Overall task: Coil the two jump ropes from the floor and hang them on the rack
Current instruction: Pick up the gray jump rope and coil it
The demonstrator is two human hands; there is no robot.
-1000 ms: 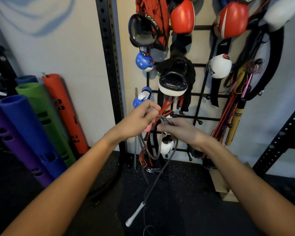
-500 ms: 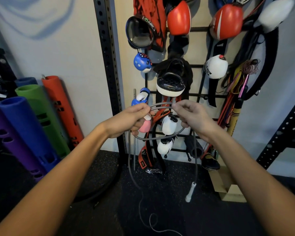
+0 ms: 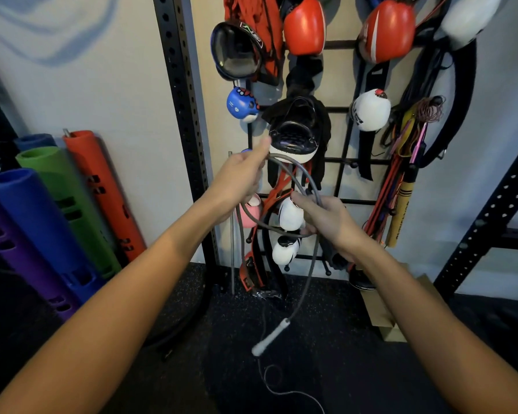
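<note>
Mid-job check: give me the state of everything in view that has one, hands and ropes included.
Left hand: holds the top of the rope loops.
Right hand: grips the loops lower down.
Grey rope: partly coiled between the hands, not hung.
Handle: dangling tilted below the right hand.
Thin cord: loose and uncoiled on the floor.
Rack: on the wall, hung with gloves.

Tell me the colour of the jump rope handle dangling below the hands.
White handle on a grey cord, best seen in the head view.
</note>
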